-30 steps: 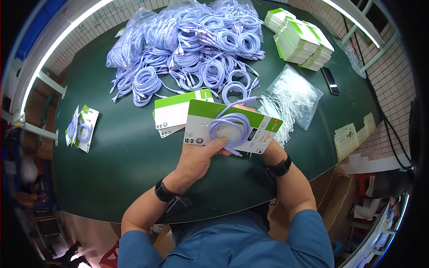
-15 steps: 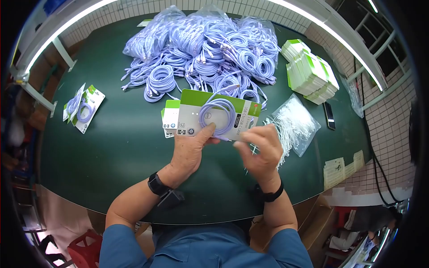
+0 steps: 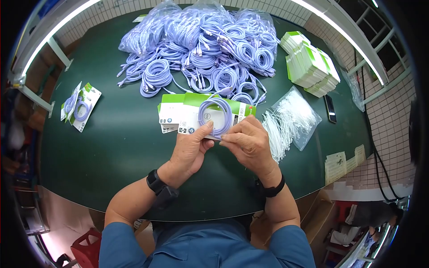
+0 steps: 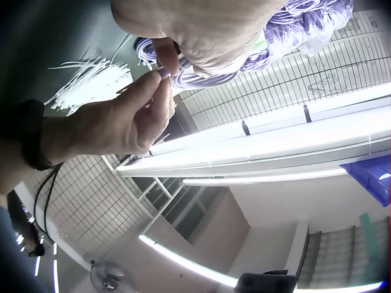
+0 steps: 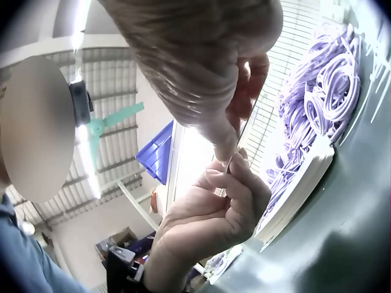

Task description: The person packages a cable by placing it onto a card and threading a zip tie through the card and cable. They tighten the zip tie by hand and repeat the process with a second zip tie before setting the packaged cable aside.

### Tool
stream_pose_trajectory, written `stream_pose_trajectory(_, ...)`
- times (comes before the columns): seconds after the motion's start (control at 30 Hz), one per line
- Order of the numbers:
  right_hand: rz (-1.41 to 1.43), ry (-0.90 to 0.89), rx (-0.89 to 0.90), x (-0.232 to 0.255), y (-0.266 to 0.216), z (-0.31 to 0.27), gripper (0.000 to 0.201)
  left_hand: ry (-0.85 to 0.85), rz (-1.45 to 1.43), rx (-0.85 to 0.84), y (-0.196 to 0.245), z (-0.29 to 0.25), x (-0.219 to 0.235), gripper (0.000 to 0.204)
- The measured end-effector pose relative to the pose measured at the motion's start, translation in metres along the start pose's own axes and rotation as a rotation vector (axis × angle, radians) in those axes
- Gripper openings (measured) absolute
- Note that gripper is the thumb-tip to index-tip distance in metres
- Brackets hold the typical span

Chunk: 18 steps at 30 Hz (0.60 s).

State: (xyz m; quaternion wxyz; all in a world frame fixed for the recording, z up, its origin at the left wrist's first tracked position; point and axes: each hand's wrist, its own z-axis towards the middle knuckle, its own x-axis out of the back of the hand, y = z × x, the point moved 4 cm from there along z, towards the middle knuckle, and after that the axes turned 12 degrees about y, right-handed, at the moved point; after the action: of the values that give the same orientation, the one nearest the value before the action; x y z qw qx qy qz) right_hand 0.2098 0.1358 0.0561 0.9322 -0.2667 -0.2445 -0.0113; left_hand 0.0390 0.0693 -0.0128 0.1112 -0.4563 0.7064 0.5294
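Observation:
My left hand (image 3: 190,149) grips a green-and-white printed packaging card (image 3: 190,117), thumb in front at the lower edge of a lilac USB cable coil (image 3: 228,118). The coil lies against the card's face, one connector (image 3: 225,91) reaching over the top edge. My right hand (image 3: 250,142) pinches the cable's lower end at the card's bottom edge, close beside the left thumb. In the left wrist view, the right thumb and finger close on a small lilac piece (image 4: 164,72). Behind the held card lies a stack of similar cards (image 3: 171,113).
Coiled lilac cables (image 3: 156,73), some in clear bags, are heaped at the back. Stacked cards (image 3: 308,67) stand at the back right, near a phone (image 3: 330,109). White ties (image 3: 292,114) spill from a plastic bag on the right. Carded cables (image 3: 87,107) lie at left.
My right hand came out from behind the card's right end, passed in front of it, and moved left to pinch the cable's lower end. My left hand keeps its grip.

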Motion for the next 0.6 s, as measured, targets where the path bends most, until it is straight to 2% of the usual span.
stream_pose_trajectory(0.13,-0.042,0.022,-0.037,0.004,0.0,0.002,0.025,-0.001,0.015,0.055,0.001,0.0,-0.003,0.039)
stream_pose_trajectory(0.23,-0.093,0.057,-0.05,0.005,0.0,0.002,0.029,0.001,0.07,-0.126,0.005,0.001,-0.002,0.04)
stream_pose_trajectory(0.33,-0.124,0.106,-0.097,0.007,0.001,0.0,0.037,-0.006,0.11,-0.193,0.01,0.002,-0.005,0.042)
stream_pose_trajectory(0.47,-0.038,0.303,-0.233,0.019,0.01,0.002,0.05,-0.026,0.184,-0.249,0.012,-0.002,-0.008,0.044)
stream_pose_trajectory(0.57,0.5,0.443,-0.686,0.007,0.036,-0.015,0.051,-0.057,0.231,-0.252,0.006,-0.004,-0.006,0.046)
stream_pose_trajectory(0.6,0.511,0.491,-0.665,0.008,0.035,-0.011,0.051,-0.077,0.247,-0.245,0.008,-0.002,-0.008,0.047)
